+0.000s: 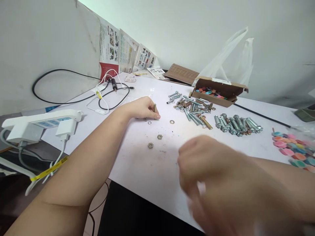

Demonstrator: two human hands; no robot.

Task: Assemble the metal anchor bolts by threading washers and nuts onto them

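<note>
My left hand is closed around a brass-coloured bolt, whose end pokes up between the thumb and fingers just over the table. Close below that hand lies a thin ring. A flat washer is a little to its right. Two hex nuts lie nearer to me, one nut slightly behind the other nut. My right hand is in the right foreground, smeared by motion with its fingers curled. Whether it holds anything cannot be made out.
Loose bolts and sleeves are heaped at the back right, beside a row of bolts. Behind them stands a cardboard box of coloured pieces. More coloured discs lie far right. A power strip and cables occupy the left.
</note>
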